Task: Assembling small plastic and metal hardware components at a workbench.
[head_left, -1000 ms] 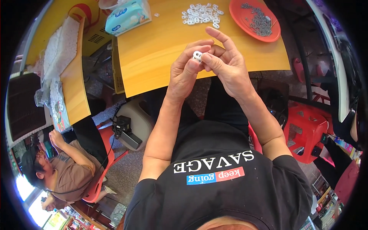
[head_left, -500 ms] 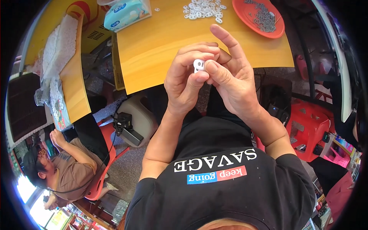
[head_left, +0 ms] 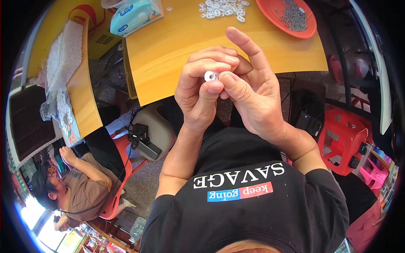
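Observation:
Above the near edge of the wooden table, my two hands meet at a small white plastic piece with a round hole in it. Thumb and fingers of my left hand pinch the piece from its left side. My right hand presses thumb and fingertips against its right side, with the index finger stretched upward. Part of the piece is covered by the fingertips, and whether the right fingers hold another small part as well cannot be made out.
On the table lie a pile of white two-holed pieces, a red plate of small grey screw-like parts and a tissue pack. A person sits at another table on the left. Red stools stand at right.
The white piece has turned between my fingers, so its round hole now shows toward me. Both hands have shifted slightly left in the picture, still together.

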### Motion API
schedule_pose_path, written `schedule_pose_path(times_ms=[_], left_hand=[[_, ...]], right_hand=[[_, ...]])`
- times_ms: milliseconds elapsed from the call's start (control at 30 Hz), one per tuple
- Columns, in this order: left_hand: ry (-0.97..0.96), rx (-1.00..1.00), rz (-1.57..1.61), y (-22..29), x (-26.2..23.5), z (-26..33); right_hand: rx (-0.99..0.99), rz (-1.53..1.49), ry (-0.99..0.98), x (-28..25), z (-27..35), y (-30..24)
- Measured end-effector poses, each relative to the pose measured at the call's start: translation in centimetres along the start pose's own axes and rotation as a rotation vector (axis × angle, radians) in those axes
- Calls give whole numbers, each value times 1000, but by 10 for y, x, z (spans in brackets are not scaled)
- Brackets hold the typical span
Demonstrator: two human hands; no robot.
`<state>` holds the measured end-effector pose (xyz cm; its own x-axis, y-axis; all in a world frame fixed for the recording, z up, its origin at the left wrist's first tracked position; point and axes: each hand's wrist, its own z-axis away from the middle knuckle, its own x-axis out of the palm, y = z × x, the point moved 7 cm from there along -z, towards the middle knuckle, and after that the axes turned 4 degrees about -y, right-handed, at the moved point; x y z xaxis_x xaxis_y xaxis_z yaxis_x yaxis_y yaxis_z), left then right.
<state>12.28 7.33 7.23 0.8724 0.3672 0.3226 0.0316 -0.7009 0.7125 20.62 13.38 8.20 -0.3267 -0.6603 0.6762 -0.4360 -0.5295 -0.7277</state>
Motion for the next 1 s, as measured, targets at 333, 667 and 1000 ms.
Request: schedule_pose_path(times_ms=[333,667,1000], left_hand=[[0,-149,104,-7,-7,8],[307,-202,-111,10,-93,-2],[714,-333,-728,34,-316,19]], right_hand=[[-15,74,-58,-2,-2,4],[94,374,-4,-22,-10,18],[140,539,113,-78,-16,35]])
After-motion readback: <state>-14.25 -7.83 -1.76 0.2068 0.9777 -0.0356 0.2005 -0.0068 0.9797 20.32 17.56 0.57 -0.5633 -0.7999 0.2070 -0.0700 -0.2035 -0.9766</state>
